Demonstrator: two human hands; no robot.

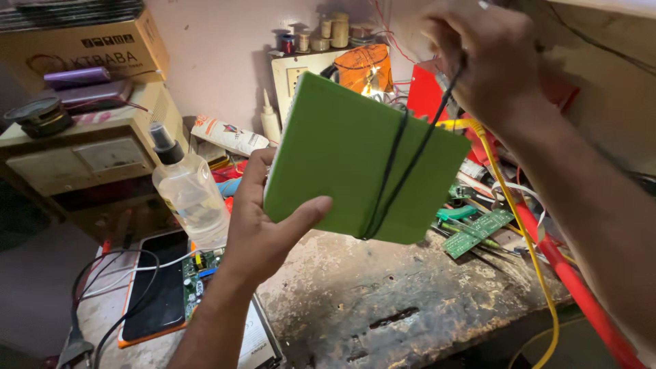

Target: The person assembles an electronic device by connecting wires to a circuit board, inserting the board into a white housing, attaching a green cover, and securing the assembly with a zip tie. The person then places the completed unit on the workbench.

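Green flat box (342, 160) gripped by left hand (263, 236); right hand (488, 58) fingers pinch its black cord (403, 160)

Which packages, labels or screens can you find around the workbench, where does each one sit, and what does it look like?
Cardboard box: top left shelf, brown, rectangular, dark print.
Crumpled packet: against the wall behind the spray bottle, white with red and blue marks.
Phone screen: lying flat at lower left, dark, orange-edged.
Green box: held up by the left hand, plain, black cord round it, pulled by the right hand.
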